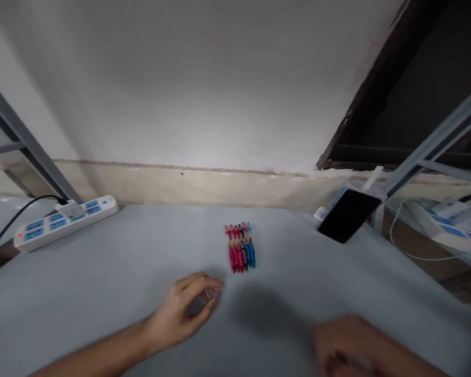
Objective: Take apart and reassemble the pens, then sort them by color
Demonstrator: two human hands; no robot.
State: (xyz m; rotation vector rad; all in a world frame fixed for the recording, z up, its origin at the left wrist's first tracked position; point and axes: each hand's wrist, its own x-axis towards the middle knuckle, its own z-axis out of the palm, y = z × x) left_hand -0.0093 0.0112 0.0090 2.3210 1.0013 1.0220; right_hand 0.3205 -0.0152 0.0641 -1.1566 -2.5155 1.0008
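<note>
Several pens (241,256) lie side by side in a row on the grey table, pink ones at the left, a dark one and blue ones at the right. A row of small red, dark and blue pieces (237,229) lies just beyond them. My left hand (190,309) is over the table, nearer to me and left of the pens, fingers curled with a gap between thumb and forefinger and nothing visible between them. My right hand (345,343) is at the lower right, smeared by motion, its fingers unclear.
A white power strip (68,222) with a plug and black cable lies at the far left. A black-screened phone (349,214) leans at the back right, near a white cable (392,230). Grey metal frames (435,141) stand at both sides, with a wall behind.
</note>
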